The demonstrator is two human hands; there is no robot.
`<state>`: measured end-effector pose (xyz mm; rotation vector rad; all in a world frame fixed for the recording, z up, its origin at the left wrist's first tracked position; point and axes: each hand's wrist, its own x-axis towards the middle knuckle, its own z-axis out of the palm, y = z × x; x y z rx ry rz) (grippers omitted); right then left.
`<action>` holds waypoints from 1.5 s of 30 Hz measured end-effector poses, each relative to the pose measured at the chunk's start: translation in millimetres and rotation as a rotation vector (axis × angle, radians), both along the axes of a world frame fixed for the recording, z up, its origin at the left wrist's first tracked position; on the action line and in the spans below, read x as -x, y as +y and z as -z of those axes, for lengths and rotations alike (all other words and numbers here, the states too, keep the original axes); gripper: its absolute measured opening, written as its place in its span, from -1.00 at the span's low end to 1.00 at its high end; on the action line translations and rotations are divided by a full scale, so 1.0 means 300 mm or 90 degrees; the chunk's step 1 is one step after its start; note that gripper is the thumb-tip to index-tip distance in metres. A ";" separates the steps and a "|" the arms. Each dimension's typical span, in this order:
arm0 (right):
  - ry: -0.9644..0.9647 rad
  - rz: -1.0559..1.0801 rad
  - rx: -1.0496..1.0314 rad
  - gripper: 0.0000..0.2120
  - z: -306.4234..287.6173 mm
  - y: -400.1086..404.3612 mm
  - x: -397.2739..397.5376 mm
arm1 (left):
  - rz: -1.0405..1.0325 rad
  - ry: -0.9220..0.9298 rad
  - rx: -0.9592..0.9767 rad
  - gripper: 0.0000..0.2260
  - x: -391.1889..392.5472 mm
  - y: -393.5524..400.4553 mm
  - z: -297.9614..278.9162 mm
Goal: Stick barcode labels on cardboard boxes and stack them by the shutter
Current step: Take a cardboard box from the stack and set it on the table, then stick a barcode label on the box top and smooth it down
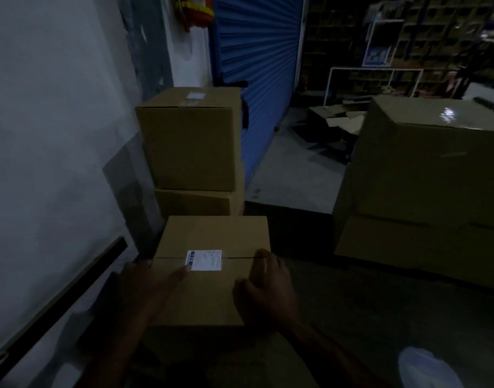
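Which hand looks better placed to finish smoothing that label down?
Probably the left hand: its fingertip already touches the barcode label's lower left corner, while the right hand grips the box's right edge.

A plain brown cardboard box (pixel 212 264) sits nearest the camera, its top flaps closed along a centre seam, with a white barcode label (pixel 204 260) stuck flat across that seam — black bars run down the label's left edge, the print too small to read. Just beyond it stands a stack of two cardboard boxes (pixel 192 152), the upper one (pixel 188 138) bearing a small pale label (pixel 196 95) on its top, set against the blue ribbed shutter (pixel 257 65) — closed, reaching the floor
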<state>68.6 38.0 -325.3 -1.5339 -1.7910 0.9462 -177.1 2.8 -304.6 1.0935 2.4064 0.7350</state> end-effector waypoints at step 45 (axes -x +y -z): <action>-0.461 0.611 -0.127 -0.74 0.026 -0.390 -1.808 | 0.707 -0.256 -0.060 0.15 -2.094 0.219 0.149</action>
